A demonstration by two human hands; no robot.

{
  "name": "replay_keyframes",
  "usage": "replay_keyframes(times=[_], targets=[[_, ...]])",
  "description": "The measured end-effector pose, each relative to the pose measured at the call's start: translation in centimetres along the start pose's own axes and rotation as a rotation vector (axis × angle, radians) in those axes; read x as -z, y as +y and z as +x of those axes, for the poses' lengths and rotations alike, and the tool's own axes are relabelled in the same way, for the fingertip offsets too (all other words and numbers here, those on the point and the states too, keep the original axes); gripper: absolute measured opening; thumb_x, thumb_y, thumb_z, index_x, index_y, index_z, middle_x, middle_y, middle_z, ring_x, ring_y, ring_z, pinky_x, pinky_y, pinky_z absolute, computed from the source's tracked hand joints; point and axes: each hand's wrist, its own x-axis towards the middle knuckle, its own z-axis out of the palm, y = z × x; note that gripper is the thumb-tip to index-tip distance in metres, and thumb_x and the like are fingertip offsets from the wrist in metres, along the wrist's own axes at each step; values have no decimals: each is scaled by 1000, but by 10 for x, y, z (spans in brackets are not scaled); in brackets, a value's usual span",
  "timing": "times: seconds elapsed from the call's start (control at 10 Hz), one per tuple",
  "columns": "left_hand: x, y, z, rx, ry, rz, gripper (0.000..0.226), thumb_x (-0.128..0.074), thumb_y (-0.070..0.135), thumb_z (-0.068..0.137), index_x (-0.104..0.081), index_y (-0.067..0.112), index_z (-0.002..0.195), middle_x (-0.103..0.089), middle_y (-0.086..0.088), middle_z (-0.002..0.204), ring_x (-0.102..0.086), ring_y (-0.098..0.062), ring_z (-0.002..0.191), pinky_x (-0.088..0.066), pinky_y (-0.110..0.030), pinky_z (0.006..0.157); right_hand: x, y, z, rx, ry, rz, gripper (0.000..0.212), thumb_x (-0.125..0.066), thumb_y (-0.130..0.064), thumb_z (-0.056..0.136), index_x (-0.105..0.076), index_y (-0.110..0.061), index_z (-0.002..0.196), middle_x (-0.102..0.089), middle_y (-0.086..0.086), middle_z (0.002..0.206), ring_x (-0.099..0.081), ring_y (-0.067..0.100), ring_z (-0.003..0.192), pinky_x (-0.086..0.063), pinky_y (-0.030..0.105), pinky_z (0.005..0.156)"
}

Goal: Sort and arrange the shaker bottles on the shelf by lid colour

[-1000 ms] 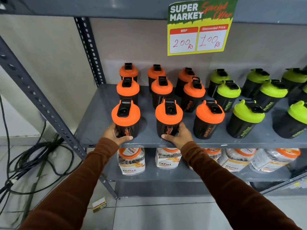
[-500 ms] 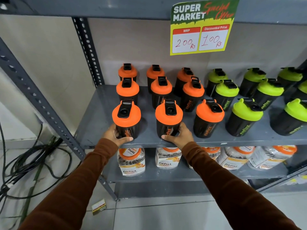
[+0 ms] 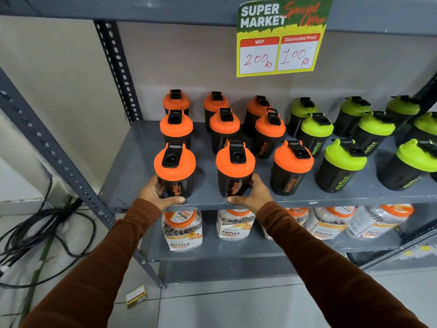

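Observation:
Black shaker bottles stand in rows on a grey shelf (image 3: 132, 166). Those with orange lids fill the left half, those with lime green lids the right half. My left hand (image 3: 156, 192) is wrapped around the base of the front-left orange-lid bottle (image 3: 175, 169). My right hand (image 3: 250, 194) holds the base of the front-middle orange-lid bottle (image 3: 235, 169). Both bottles stand upright on the shelf at its front edge. A third front orange-lid bottle (image 3: 292, 168) stands free to the right, then a green-lid bottle (image 3: 340, 165).
A price sign (image 3: 281, 36) hangs from the shelf above. Jars with orange lids (image 3: 182, 229) sit on the lower shelf. A perforated steel upright (image 3: 56, 152) runs at the left. Black cables (image 3: 35, 235) and a small box (image 3: 136, 296) lie on the floor.
Both hands keep the same hold on the two front orange-lid bottles. Only the camera has drifted slightly; the bottles have not visibly moved.

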Motion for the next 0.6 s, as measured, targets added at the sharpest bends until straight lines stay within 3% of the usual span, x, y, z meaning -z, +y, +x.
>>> replay_keyframes(times=[0.3, 0.5, 0.6], targets=[[-2, 0, 0, 3, -6, 40, 68, -76, 1, 65, -42, 9, 123, -49, -19, 134, -44, -33, 123, -37, -45, 102, -1, 1, 0, 7, -7, 11, 73, -82, -17, 63, -42, -10, 123, -55, 11, 129, -49, 28, 120, -39, 37, 100], [-5, -2, -4, -28, 23, 24, 85, -80, 0, 59, -35, 12, 131, -43, -14, 140, -40, -26, 126, -35, -41, 103, 3, 6, -11, 38, -18, 13, 90, -85, -16, 58, -35, -13, 133, -49, 9, 136, -44, 24, 124, -34, 31, 101], [-19, -8, -30, -87, 197, 83, 95, -82, 9, 60, -27, 15, 137, -38, -12, 143, -37, -20, 127, -32, -39, 106, 2, 6, -21, 51, -18, 37, 90, -84, -13, 60, -34, -9, 135, -49, 10, 135, -45, 24, 126, -35, 31, 104]])
